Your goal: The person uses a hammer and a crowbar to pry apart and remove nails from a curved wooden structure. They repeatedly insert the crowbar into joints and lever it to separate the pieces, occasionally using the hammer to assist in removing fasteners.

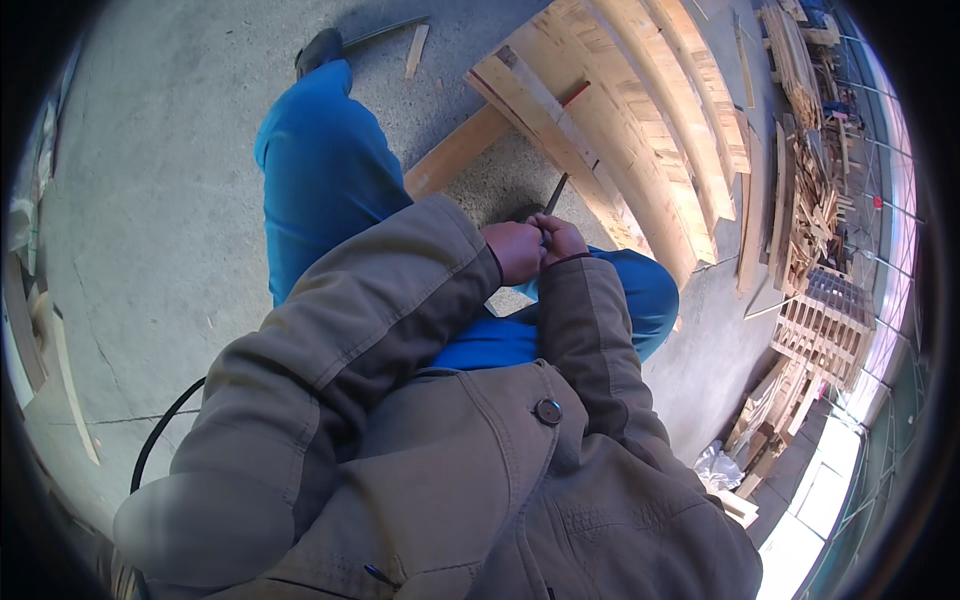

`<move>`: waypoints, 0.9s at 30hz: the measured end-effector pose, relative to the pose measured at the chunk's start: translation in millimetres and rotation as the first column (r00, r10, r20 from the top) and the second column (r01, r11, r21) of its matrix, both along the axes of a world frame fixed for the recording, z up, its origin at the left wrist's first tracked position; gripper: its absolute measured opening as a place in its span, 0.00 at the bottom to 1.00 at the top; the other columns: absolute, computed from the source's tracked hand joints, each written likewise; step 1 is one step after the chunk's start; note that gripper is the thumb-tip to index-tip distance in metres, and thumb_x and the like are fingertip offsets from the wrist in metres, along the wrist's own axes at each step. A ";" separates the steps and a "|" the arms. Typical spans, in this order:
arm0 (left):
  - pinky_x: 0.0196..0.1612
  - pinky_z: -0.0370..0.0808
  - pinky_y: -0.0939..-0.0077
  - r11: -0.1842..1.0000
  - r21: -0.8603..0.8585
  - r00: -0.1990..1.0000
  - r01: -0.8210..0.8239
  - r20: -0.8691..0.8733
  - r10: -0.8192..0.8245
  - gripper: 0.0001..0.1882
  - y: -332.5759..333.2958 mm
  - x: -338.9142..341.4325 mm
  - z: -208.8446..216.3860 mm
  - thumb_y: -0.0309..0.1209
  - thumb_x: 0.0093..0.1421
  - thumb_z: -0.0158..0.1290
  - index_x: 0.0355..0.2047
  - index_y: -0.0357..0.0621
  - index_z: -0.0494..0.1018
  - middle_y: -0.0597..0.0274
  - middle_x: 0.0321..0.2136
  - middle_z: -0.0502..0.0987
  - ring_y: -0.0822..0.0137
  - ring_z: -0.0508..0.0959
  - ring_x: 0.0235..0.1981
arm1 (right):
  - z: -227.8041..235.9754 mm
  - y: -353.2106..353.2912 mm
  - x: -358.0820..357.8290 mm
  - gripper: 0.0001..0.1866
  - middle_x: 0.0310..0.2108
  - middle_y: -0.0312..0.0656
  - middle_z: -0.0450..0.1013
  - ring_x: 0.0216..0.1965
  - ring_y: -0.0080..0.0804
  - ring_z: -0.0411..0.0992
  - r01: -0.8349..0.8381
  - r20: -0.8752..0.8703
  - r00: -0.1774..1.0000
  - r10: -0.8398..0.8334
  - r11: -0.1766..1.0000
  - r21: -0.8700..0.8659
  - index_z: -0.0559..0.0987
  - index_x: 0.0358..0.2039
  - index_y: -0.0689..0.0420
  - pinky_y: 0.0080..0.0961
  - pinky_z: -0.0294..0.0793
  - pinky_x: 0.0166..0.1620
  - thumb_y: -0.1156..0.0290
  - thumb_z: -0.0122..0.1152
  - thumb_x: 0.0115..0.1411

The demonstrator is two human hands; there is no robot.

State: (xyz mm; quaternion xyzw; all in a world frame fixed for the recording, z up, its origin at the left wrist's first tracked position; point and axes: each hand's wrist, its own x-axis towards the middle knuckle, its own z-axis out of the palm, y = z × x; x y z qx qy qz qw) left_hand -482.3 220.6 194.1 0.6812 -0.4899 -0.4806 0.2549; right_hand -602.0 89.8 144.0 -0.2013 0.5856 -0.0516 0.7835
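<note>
My left hand (515, 252) and my right hand (565, 238) are closed and pressed together in front of my bent knees. A thin, dark, pointed tool (557, 193) sticks up from between them toward the edge of a wooden frame (560, 130). The right hand's fingers are wrapped round its lower end. My left fingers are curled against the right hand; whatever they hold is hidden. Just beyond my hands stands the frame, made of pale boards with several long, curved ribs (690, 110). A short red stick-like thing (575, 95) lies on one board.
A flat board (455, 150) runs from the frame toward my knee. On the concrete floor (160, 200) lie a small wood strip (416, 52) and a long dark bar (385, 30) by my left shoe (320, 50). Piled lumber (800, 200) and a slatted pallet (820, 325) stand at the right.
</note>
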 end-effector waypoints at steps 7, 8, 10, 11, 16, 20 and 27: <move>0.45 0.76 0.51 1.000 0.015 1.000 0.005 -0.005 -0.005 0.15 -0.3 -0.6 -0.2 0.41 0.66 0.47 0.38 0.42 0.76 0.48 0.37 0.81 0.46 0.80 0.42 | -5.7 -5.1 -5.3 0.08 0.31 0.42 0.74 0.31 0.35 0.72 -0.039 0.042 0.998 0.037 0.998 0.057 0.73 0.38 0.61 0.28 0.74 0.34 0.70 0.51 0.67; 0.45 0.76 0.51 1.000 0.018 1.000 0.004 -0.004 -0.004 0.15 -0.6 -0.7 -0.3 0.40 0.66 0.47 0.38 0.42 0.76 0.48 0.37 0.81 0.46 0.80 0.42 | -6.0 -4.5 -5.0 0.09 0.30 0.41 0.75 0.28 0.33 0.72 -0.028 0.019 0.999 0.027 0.998 0.054 0.75 0.37 0.61 0.26 0.72 0.29 0.69 0.52 0.67; 0.45 0.76 0.51 1.000 0.020 1.000 0.011 0.001 -0.011 0.15 -1.1 -0.7 -0.3 0.40 0.66 0.47 0.38 0.42 0.76 0.48 0.37 0.81 0.46 0.80 0.42 | -5.9 -2.4 -3.5 0.10 0.28 0.40 0.76 0.26 0.31 0.72 -0.013 -0.006 1.000 0.013 0.999 0.049 0.76 0.36 0.61 0.24 0.71 0.26 0.67 0.52 0.67; 0.45 0.76 0.51 1.000 0.020 1.000 0.018 0.005 -0.018 0.15 -1.6 -0.6 -0.3 0.40 0.65 0.47 0.38 0.42 0.76 0.48 0.37 0.81 0.46 0.80 0.42 | -5.6 -1.4 -2.3 0.10 0.28 0.40 0.76 0.26 0.32 0.73 -0.011 -0.008 1.000 0.011 0.999 0.046 0.76 0.36 0.61 0.25 0.73 0.28 0.67 0.52 0.67; 0.46 0.75 0.51 0.999 0.049 1.000 0.021 0.009 -0.022 0.16 -3.0 -0.4 -2.6 0.40 0.65 0.47 0.38 0.41 0.76 0.47 0.37 0.80 0.46 0.80 0.43 | -6.5 0.6 1.7 0.09 0.31 0.43 0.76 0.32 0.35 0.74 -0.011 -0.031 0.999 0.011 1.000 0.017 0.75 0.37 0.62 0.31 0.77 0.37 0.68 0.52 0.67; 0.47 0.74 0.51 0.996 0.092 1.000 0.005 0.015 -0.006 0.16 -4.6 -2.3 -8.5 0.40 0.65 0.47 0.39 0.40 0.77 0.46 0.38 0.80 0.46 0.79 0.44 | -12.0 0.9 2.9 0.07 0.33 0.46 0.76 0.34 0.39 0.74 -0.020 0.050 0.999 0.015 0.996 0.081 0.74 0.38 0.63 0.34 0.76 0.40 0.72 0.52 0.65; 0.46 0.75 0.53 0.996 0.084 1.000 -0.006 0.002 0.006 0.21 -8.1 -5.0 -22.7 0.43 0.62 0.50 0.43 0.37 0.77 0.43 0.38 0.80 0.45 0.80 0.42 | -42.5 9.1 -3.8 0.06 0.31 0.48 0.74 0.33 0.41 0.73 -0.039 -0.049 0.998 0.034 0.995 -0.092 0.74 0.36 0.64 0.38 0.75 0.39 0.73 0.54 0.63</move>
